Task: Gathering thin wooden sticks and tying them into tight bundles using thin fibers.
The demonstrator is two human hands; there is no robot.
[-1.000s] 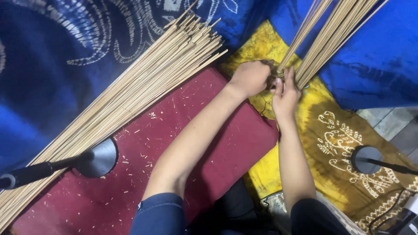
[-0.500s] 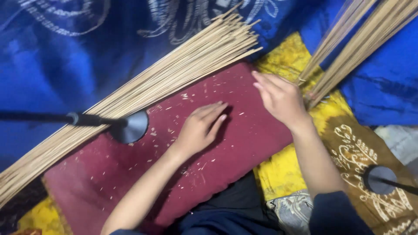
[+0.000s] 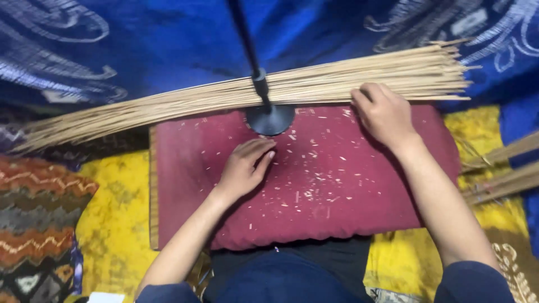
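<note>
Patterned cloth [image 3: 39, 224] is seen at far left, beside a maroon cushion [image 3: 314, 191] flecked with chips. The left hand [image 3: 242, 169] is laid flat on it, grip released. A black stand base [image 3: 270, 119] sits above. The right hand [image 3: 386, 115] is pressed, fingers loosely spread, on the bundle of thin sticks [image 3: 314, 84] lying along the cushion's far edge.

A long bundle of thin pale sticks [image 3: 314, 84] lies flat across the far edge of a maroon cushion [image 3: 337, 185], ends splayed rightward, tapering left; the cushion is strewn with what seem wood chips.
</note>
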